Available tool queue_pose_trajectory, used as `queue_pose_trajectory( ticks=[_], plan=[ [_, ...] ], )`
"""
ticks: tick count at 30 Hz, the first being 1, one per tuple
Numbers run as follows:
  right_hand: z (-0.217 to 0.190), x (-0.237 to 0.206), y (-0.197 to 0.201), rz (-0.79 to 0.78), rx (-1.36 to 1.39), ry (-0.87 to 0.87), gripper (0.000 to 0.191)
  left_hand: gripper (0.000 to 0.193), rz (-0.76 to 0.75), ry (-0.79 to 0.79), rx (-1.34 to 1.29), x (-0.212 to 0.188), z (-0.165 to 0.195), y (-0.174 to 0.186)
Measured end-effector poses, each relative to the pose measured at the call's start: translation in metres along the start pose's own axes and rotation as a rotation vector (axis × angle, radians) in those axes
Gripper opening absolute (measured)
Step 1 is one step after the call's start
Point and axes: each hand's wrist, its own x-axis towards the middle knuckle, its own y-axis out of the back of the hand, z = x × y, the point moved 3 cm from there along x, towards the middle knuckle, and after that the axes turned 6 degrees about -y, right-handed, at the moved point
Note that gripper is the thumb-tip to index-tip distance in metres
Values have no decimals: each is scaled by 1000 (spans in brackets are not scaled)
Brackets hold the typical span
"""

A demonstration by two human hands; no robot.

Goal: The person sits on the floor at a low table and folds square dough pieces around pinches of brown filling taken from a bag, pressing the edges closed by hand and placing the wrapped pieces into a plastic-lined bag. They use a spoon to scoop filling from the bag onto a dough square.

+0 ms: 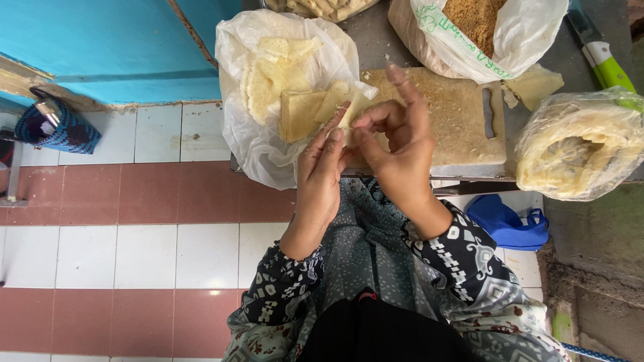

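Observation:
My left hand (320,175) and my right hand (397,137) meet above the near edge of a worn cutting board (463,121). Together their fingertips pinch a thin pale-yellow pastry sheet (353,108), folded into a wedge. Just left of it, a folded tan triangle of pastry (300,114) lies on a white plastic bag (251,134) that also holds round pale sheets (272,74). My sleeves are dark with a white pattern.
A plastic bag of brown crumbs (476,17) stands behind the board. A clear bag of stacked pale sheets (580,144) sits at right. A green-handled knife (607,60) lies far right. A blue bag (506,221) and a woven blue basket (60,131) are on the tiled floor.

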Motion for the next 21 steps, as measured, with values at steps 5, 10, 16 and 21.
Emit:
queue_pose_trajectory(
  ticks=[5,10,16,21],
  plan=[
    [11,12,14,85,412,-238,71,48,53,43,49,2,10,4],
    [20,22,25,36,774,-481,60,46,88,50,111,-1,17,17],
    [12,27,39,102,963,-473,48,42,139,40,-175,-10,37,37],
    [-3,33,37,163,924,-256,44,39,238,-41,-176,-17,58,54]
  ],
)
